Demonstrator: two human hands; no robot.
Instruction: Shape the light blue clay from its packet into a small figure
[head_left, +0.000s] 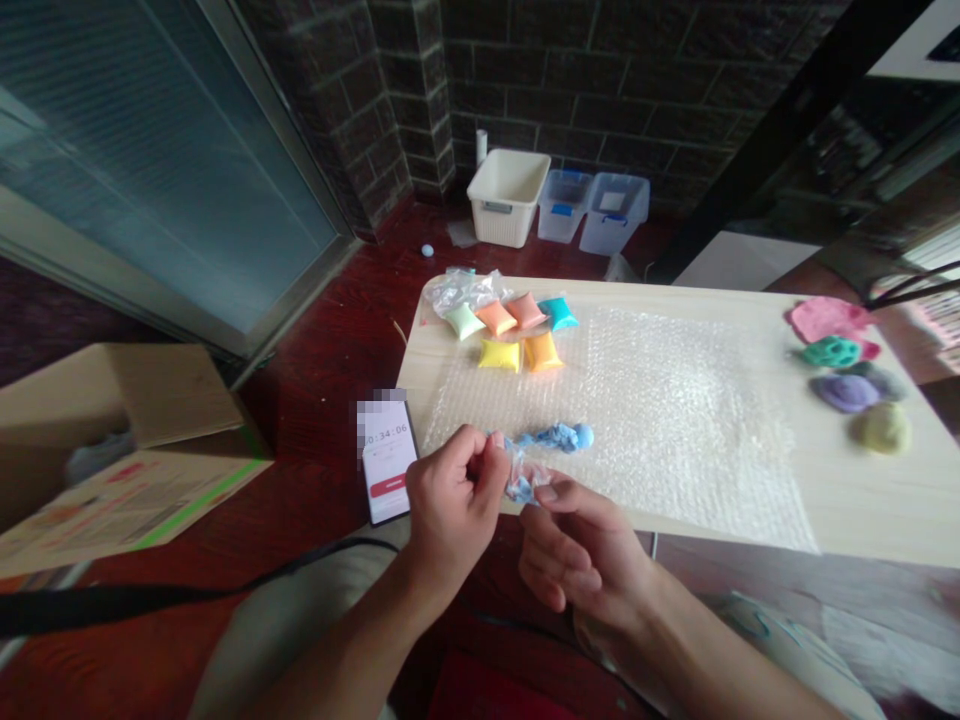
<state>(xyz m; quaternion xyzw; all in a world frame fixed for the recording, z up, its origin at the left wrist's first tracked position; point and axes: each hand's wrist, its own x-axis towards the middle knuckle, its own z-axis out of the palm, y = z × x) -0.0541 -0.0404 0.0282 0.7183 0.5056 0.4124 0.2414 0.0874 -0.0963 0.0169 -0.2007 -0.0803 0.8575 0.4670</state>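
Between my hands is a small clear plastic packet [527, 480] smeared with light blue modelling clay. My left hand [457, 490] pinches its left end, a bit of blue at the fingertips. On the right end, my right hand [574, 540] closes thumb and forefinger, its other fingers loosely curled. Just beyond them, a lumpy strip of blue clay [562, 437] lies on the bubble wrap [675, 420], with a smooth round ball at its right end. Farther back sit sealed clay packets: yellow [499, 355], amber [543, 352], pale green [465, 321], orange [496, 318], salmon [526, 311] and turquoise [559, 313].
Pink [829, 320], green [831, 351], purple [847, 392] and pale yellow [886, 428] clay lumps lie at the table's right. A phone [388, 460] with a running timer is at the left edge. A cardboard box [172, 400] and storage bins [506, 200] stand on the floor.
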